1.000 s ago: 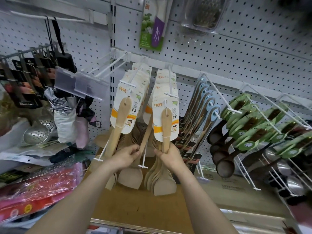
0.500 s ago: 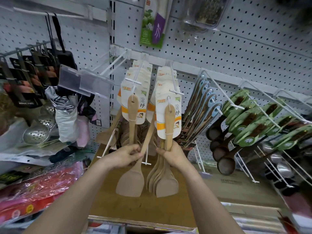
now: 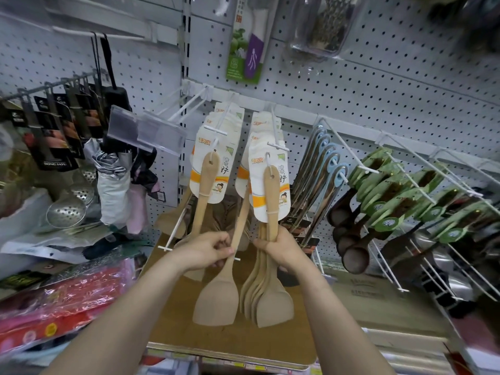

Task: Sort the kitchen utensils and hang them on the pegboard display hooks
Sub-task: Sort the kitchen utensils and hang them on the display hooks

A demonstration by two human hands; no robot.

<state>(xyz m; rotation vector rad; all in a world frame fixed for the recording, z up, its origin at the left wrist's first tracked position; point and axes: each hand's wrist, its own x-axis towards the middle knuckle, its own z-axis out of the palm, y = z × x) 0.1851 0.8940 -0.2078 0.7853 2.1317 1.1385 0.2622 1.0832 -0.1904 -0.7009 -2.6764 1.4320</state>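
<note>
currently: left hand [image 3: 208,250] grips the shaft of a loose wooden spatula [image 3: 216,301], blade down, beside the carded spatula [image 3: 207,182] on the left hook [image 3: 215,130] (its handle hangs straighter than a second ago). right hand [image 3: 278,250] clasps the spatula bundle [image 3: 267,304] hung from the right hook [image 3: 277,146], grip unchanged, blades low before the pegboard [image 3: 378,90]. hands close, not touching.

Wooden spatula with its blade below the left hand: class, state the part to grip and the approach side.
Grip the wooden spatula by its slim handle, from the left, where the left hand holds it: the blade is too broad, and the bundle in the right hand crowds its right.
</note>
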